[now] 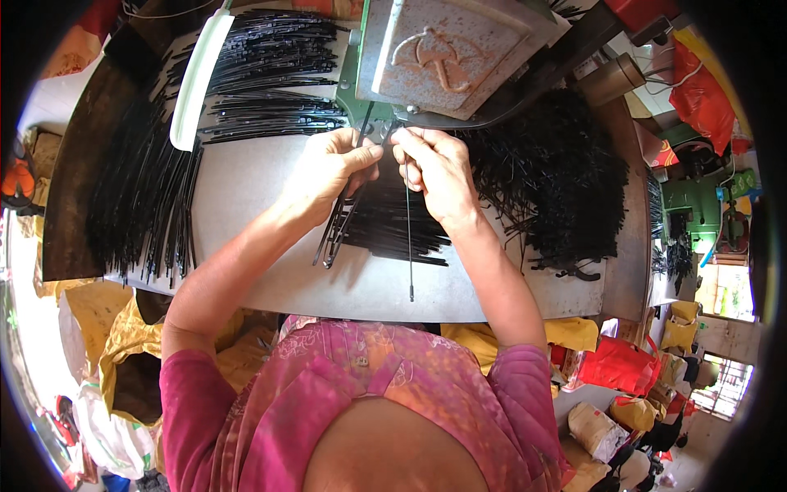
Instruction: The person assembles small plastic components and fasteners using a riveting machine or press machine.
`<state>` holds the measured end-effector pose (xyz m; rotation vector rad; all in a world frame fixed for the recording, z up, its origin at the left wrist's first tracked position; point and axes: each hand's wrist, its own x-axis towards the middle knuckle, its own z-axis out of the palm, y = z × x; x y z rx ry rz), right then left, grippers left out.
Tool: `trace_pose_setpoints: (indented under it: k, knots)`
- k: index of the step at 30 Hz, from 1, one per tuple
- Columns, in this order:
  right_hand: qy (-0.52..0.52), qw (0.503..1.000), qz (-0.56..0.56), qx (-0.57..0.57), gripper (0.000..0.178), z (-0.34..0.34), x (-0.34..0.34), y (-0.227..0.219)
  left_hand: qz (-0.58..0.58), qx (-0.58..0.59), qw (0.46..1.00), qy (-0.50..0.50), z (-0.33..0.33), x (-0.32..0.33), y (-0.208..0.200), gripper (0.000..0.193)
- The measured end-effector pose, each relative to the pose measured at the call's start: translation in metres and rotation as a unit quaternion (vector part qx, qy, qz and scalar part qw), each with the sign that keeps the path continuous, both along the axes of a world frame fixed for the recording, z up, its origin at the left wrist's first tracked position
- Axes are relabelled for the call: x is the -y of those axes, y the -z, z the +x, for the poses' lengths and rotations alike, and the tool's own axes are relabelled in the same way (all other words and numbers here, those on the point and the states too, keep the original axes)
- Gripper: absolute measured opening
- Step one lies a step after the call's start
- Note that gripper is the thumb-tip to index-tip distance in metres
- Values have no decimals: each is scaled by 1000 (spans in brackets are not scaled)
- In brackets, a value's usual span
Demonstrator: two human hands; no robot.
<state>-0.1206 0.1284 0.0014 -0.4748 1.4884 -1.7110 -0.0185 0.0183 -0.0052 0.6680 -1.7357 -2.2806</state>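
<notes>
Through the head camera I look down on two bare hands raised close together over a pale surface [254, 176], just below the green and grey machine [459, 57]. My left hand [343, 166] has its thumb and fingers clamped on a few thin black rods [337, 234], which slant down toward me and to the left, their lower ends showing below the palm. My right hand [436, 166] has its fingers closed too, around a single black rod [409, 238] that hangs almost straight toward the near edge. Its fingertips come right up beneath the machine's head, and I cannot tell what exactly sits between their very tips.

Under and between the hands I see a loose middle pile [398, 217] of similar black rods, lying on the surface. To the right spreads a large tangled heap [566, 180]; to the left lies a long dark stack [135, 201], with neater rows [270, 70] beyond it, near the machine. A white lamp [199, 86] crosses those rows. Off the surface, I make out a red bag [619, 366] at lower right and yellow sacks [131, 348] at lower left.
</notes>
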Motion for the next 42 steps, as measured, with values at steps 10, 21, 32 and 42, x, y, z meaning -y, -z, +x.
trace_pose_setpoints:
  k: [10,21,32,42]
  knots:
    - [25,999,-20,-35,21,1,9,7,-19,-12,999,-26,-5,-2,6,10]
    - [17,1000,-20,10,21,1,9,7,13,4,999,-35,-6,0,1,11]
    - [11,979,93,-179,15,-27,-33,-10,-7,10,999,-47,-6,-1,-7,9]
    - [26,912,213,-350,9,-42,-85,-32,-258,139,956,5,43,50,-37,8]
